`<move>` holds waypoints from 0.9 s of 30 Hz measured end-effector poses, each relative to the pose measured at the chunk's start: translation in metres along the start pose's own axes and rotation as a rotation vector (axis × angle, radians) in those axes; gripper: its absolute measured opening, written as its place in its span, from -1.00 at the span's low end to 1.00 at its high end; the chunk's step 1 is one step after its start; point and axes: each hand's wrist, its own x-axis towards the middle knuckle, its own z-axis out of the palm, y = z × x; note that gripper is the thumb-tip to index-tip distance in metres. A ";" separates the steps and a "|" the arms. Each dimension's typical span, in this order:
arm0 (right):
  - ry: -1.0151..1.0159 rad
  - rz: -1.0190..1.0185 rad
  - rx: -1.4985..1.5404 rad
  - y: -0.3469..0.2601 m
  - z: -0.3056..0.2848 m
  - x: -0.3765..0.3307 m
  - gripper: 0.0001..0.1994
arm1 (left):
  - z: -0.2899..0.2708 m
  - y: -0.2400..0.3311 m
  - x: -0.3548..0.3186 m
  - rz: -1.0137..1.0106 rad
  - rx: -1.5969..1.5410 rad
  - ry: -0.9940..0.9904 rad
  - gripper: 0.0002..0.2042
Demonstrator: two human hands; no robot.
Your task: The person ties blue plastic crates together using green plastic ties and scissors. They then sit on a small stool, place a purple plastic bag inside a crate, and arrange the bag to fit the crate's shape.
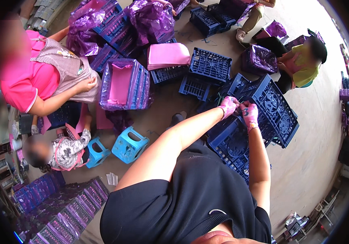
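Both my hands wear pink patterned gloves and meet over a cluster of dark blue plastic crates. My left hand [229, 107] is closed, its fingertips pinched close to the right one. My right hand [249, 115] is closed too, fingers bent together. Whatever lies between the fingertips is too small to make out. Just right of my hands, a dark blue crate [278, 112] stands tilted, its patterned side showing. Below them lies another blue crate [228, 142], partly hidden by my right forearm and black shirt.
A pink sheet stack [168, 55] rests on crates ahead, beside another blue crate [210, 65]. A crate wrapped in purple film [142, 87] stands left. Blue stools [129, 144] are near my left arm. Co-workers sit or stand at left [40, 77] and right [304, 61].
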 end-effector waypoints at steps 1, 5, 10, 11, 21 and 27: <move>-0.023 0.019 -0.002 -0.007 -0.003 -0.001 -0.78 | -0.002 -0.007 0.006 0.035 0.015 0.010 -0.95; -0.026 0.008 -0.016 -0.012 -0.008 0.000 -0.73 | -0.009 -0.016 0.023 0.318 0.500 0.054 -0.93; -0.096 -0.017 0.066 -0.005 -0.014 -0.003 -0.73 | -0.011 0.014 -0.005 0.511 0.999 0.087 -0.88; -0.085 -0.047 0.061 -0.003 -0.014 -0.004 -0.73 | -0.012 0.010 -0.004 0.562 0.947 0.090 -0.87; -0.035 -0.023 0.089 0.003 -0.009 -0.004 -0.71 | -0.013 0.003 -0.009 0.412 0.667 0.118 -0.86; -0.051 -0.012 -0.001 0.006 -0.005 -0.003 -0.71 | 0.000 0.015 -0.029 0.574 0.935 0.286 -0.89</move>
